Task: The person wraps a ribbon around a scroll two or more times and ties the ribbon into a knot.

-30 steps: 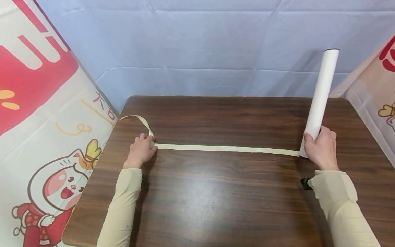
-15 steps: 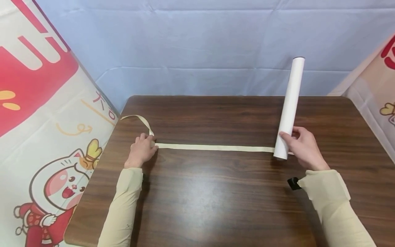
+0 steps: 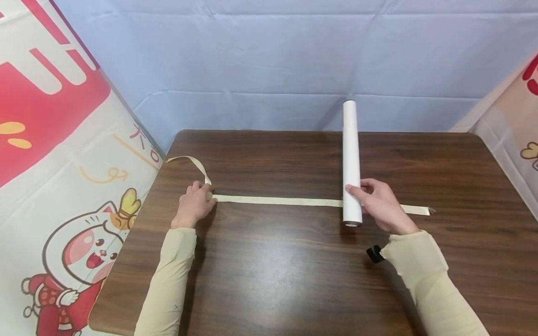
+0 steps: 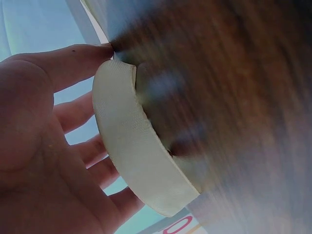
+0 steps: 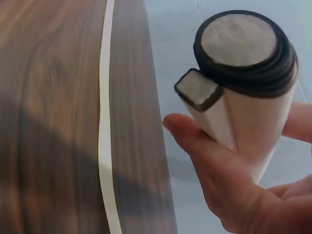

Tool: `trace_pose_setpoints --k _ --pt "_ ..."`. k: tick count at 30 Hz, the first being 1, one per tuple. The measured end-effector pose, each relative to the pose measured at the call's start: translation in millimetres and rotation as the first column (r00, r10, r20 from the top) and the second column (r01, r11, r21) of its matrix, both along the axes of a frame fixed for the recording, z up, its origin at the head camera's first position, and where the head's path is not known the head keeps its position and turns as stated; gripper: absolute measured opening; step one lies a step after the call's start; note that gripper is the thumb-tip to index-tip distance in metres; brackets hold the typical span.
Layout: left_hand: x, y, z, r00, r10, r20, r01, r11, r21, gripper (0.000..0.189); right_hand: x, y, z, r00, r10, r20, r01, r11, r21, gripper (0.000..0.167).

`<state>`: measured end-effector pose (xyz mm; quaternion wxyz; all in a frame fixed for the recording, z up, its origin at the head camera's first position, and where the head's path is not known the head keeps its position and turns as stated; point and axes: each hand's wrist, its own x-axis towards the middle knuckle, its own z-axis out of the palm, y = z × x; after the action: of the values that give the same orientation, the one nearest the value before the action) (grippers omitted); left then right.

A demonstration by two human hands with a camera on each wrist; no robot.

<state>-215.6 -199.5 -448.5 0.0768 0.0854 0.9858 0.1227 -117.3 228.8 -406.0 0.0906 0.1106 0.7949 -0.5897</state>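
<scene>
A long cream ribbon [image 3: 277,201] lies across the dark wooden table. At its left part my left hand [image 3: 194,205] holds it with fingertips down at the tabletop; in the left wrist view the ribbon [image 4: 131,146] curves between thumb and fingers. A loose tail [image 3: 195,163] curls behind that hand. Over the ribbon's right part, my right hand [image 3: 384,205] grips the lower part of a white roll [image 3: 351,149], nearly upright in the head view. The right wrist view shows the roll's round, dark-layered end [image 5: 239,41] and a small square bar [image 5: 197,88] alongside it.
The brown table [image 3: 273,270] has its back edge against a pale blue cloth backdrop [image 3: 252,60]. Printed cartoon cloths hang at the left [image 3: 84,252] and right. A black strap piece [image 3: 375,254] shows at the right cuff.
My right hand has carried the white roll leftward along the ribbon, and the roll has tilted. The ribbon's right end now lies uncovered on the table. My left hand has stayed in place.
</scene>
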Motion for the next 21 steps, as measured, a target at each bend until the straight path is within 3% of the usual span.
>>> trace_pose_setpoints --k 13,21 --pt "-0.3 1.2 -2.0 1.000 0.011 -0.008 -0.011 1.000 -0.003 0.045 -0.6 -47 -11.8 0.997 0.048 0.066 -0.044 0.997 -0.056 0.057" --pt "0.3 0.0 -1.9 1.000 0.017 0.008 -0.017 1.000 -0.005 0.045 0.0 -58 -14.9 0.996 0.078 0.052 -0.080 0.997 0.021 0.054"
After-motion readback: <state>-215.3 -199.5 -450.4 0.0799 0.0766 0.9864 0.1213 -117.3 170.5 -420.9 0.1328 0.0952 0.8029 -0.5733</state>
